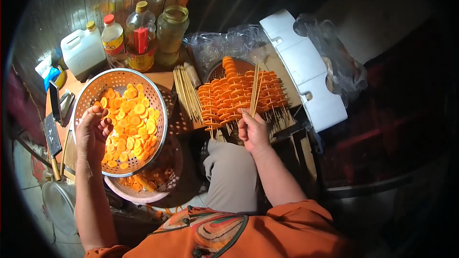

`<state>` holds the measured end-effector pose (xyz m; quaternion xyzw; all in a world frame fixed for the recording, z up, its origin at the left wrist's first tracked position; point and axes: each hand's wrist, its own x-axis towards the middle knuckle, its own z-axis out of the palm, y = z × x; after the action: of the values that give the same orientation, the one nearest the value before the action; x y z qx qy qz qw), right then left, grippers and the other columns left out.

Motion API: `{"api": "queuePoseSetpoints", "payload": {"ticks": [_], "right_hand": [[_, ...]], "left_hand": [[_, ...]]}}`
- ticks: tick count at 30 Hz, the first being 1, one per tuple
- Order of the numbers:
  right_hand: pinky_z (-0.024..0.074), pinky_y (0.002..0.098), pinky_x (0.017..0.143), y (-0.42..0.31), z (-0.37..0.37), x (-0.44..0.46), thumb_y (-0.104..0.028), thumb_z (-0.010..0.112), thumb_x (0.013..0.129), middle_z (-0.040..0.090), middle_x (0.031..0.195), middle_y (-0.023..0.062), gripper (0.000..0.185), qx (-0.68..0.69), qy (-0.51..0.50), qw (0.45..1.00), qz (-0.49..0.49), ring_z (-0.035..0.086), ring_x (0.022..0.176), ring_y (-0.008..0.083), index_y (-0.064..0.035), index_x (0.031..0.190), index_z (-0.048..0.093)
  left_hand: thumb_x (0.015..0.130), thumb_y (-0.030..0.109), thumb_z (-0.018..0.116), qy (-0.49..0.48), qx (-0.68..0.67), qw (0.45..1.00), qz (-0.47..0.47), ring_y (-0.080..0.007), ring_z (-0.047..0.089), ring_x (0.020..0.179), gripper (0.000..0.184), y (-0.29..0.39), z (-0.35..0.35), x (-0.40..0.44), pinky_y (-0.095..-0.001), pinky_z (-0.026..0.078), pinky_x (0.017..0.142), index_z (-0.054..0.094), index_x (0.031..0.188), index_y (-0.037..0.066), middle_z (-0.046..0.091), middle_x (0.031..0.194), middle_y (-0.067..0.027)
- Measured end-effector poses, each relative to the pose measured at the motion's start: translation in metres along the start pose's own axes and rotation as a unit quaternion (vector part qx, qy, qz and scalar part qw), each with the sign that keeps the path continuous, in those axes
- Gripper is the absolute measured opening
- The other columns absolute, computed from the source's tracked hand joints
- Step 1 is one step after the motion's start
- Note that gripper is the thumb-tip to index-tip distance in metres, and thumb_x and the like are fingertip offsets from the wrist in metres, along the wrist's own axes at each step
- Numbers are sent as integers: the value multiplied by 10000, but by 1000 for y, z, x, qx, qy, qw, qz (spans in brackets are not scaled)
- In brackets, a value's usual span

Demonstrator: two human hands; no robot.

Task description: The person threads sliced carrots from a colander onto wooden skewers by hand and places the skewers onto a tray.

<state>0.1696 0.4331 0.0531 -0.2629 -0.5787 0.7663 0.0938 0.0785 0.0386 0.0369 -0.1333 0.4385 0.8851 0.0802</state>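
Note:
My right hand (253, 131) grips several bamboo skewers (256, 88) that point up and away from me. Just beyond it lies a pile of skewered carrot slices (224, 98), threaded in rows with bare stick ends toward me. My left hand (94, 129) is over the near left side of a metal colander (160, 96). Its fingers are curled and the thumb is near the index finger; what they hold, if anything, I cannot make out. Loose carrot slices (136, 126) fill the colander's bottom. A bundle of bare skewers (188, 93) lies between the colander and the pile.
Behind the colander stand a white jug (82, 52), a red-capped bottle (113, 43), an oil bottle (140, 40) and a glass jar (171, 33). A white foam box piece (306, 69) is at right. A cleaver (51, 134) is at left; a pink basin (143, 196) sits below the colander.

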Motion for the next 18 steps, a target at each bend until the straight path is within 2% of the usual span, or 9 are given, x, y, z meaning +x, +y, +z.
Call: {"api": "queuePoseSetpoints", "payload": {"ticks": [2, 8, 14, 16, 18], "right_hand": [[263, 208, 355, 6, -10, -1, -195, 565, 891, 509, 616, 15, 193, -28, 30, 999, 31, 386, 393, 78, -64, 1032, 567], [259, 209, 354, 33, -19, -3, -206, 576, 886, 509, 621, 15, 186, 15, 39, 998, 41, 382, 392, 79, -73, 1016, 575], [267, 210, 352, 20, -44, 8, -196, 587, 880, 506, 621, 17, 176, 23, 99, 995, 0, 383, 401, 74, -86, 1017, 585], [271, 202, 329, 12, -57, 17, -208, 644, 843, 531, 588, 25, 207, 19, 121, 992, -24, 406, 370, 75, -82, 992, 576], [281, 203, 335, 5, -71, 27, -198, 610, 867, 533, 595, 25, 184, -14, 134, 990, -47, 417, 381, 77, -75, 1000, 577]], "left_hand": [[834, 103, 550, 11, -4, 1000, 1, -120, 607, 657, 108, -2, -3, -3, -234, 526, 568, 563, 940, 95, 620, 848, -38], [843, 146, 587, 71, -43, 996, -12, -119, 618, 667, 118, 0, -7, -21, -238, 535, 583, 576, 949, 94, 639, 862, -44], [894, 188, 528, 2, -54, 998, 14, -107, 621, 663, 141, 12, -13, -35, -234, 537, 591, 566, 998, 101, 646, 870, -36], [895, 202, 525, -9, -46, 999, 15, -105, 622, 662, 150, 7, -26, -27, -232, 534, 585, 565, 1003, 106, 647, 868, -31], [872, 215, 561, 71, -53, 996, -22, -99, 620, 658, 164, -5, -39, -12, -225, 519, 568, 564, 998, 110, 642, 858, -18]]}}
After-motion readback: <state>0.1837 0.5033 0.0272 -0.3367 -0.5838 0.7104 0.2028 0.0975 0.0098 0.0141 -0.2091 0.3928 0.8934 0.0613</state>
